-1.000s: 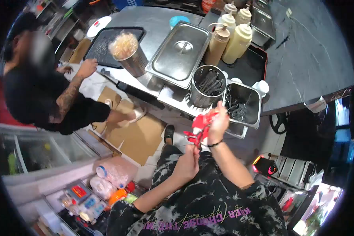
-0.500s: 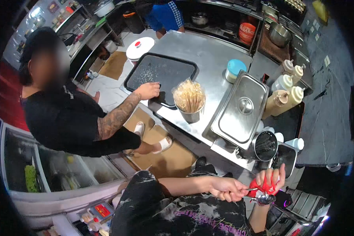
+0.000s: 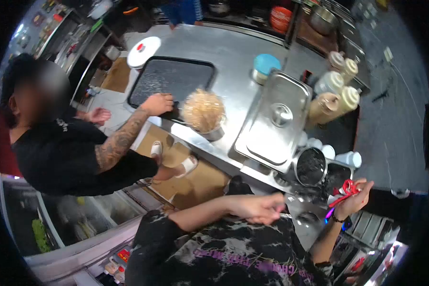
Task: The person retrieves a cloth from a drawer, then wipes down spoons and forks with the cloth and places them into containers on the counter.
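Observation:
My left hand (image 3: 260,209) is closed, its fingers pinched around the handle end of a metal spoon (image 3: 308,219), whose bowl points right. Blur hides whether it holds more than one utensil. Off to the right, my right hand (image 3: 355,199) grips a crumpled red and white cloth (image 3: 344,190), apart from the spoon. Just beyond both hands are a round metal holder (image 3: 296,167) with dark utensils inside and a metal bin (image 3: 346,170) at the counter's edge, partly hidden by the cloth.
A lidded steel pan (image 3: 267,136), squeeze bottles (image 3: 330,83), white cups (image 3: 349,158), a blue-lidded tub (image 3: 267,66) and a container of wrapped sticks (image 3: 203,112) stand on the counter (image 3: 233,52). At the left, a person (image 3: 76,148) rests a hand by a black tray (image 3: 171,78).
My hands have moved apart; the cloth has left the spoon and gone right and up with my right hand. The head view has shifted slightly. The person at the left stays by the tray.

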`<action>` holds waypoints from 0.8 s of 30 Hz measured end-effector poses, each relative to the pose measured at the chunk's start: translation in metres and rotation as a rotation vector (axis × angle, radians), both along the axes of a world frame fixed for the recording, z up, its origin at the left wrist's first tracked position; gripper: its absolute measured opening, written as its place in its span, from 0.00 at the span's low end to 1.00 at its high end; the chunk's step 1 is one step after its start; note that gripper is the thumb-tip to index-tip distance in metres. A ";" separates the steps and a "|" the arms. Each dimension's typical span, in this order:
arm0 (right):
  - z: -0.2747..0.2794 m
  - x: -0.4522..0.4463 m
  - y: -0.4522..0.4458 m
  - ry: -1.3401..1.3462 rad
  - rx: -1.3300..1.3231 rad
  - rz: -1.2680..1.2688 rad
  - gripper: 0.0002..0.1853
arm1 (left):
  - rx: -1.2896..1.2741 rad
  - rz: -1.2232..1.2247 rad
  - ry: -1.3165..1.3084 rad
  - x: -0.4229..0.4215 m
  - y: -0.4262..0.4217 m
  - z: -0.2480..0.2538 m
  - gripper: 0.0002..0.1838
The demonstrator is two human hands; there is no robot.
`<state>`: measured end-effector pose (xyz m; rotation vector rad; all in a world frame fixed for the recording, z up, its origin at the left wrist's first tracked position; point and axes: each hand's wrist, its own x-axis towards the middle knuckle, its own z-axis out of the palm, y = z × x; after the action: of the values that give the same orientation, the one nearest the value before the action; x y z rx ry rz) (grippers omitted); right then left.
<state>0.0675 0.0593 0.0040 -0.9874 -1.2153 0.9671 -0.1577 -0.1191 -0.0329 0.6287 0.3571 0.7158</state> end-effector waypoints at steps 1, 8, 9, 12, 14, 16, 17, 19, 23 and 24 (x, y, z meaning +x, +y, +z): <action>0.001 0.003 0.002 0.052 0.024 -0.027 0.21 | 0.313 0.234 0.546 -0.002 -0.002 0.006 0.16; 0.016 0.071 0.037 -0.481 0.658 0.256 0.10 | 0.358 0.622 1.651 0.024 0.045 0.047 0.13; 0.016 0.083 0.041 -0.477 0.647 0.248 0.10 | 0.393 0.624 1.705 0.032 0.056 0.044 0.12; 0.019 0.121 0.058 -0.463 0.635 0.296 0.11 | 0.325 0.434 1.965 0.060 0.089 0.040 0.11; 0.018 0.148 0.071 -0.486 0.594 0.289 0.11 | 0.294 0.344 2.066 0.073 0.110 0.029 0.11; 0.019 0.167 0.086 -0.520 0.563 0.282 0.11 | 0.220 0.226 2.242 0.088 0.126 0.033 0.11; 0.020 0.175 0.092 -0.517 0.559 0.283 0.11 | 0.216 0.221 2.245 0.095 0.131 0.037 0.11; 0.020 0.188 0.104 -0.495 0.560 0.349 0.11 | 0.210 0.284 2.309 0.105 0.139 0.045 0.11; 0.019 0.199 0.116 -0.448 0.585 0.472 0.12 | 0.291 0.570 2.372 0.142 0.159 0.067 0.11; 0.018 0.201 0.117 -0.433 0.594 0.504 0.11 | 0.399 0.595 2.295 0.151 0.164 0.063 0.11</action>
<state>0.2682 0.1765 0.0223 -0.4209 -2.0333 0.7020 -0.0071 0.0454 0.0302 1.5633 2.6272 0.2571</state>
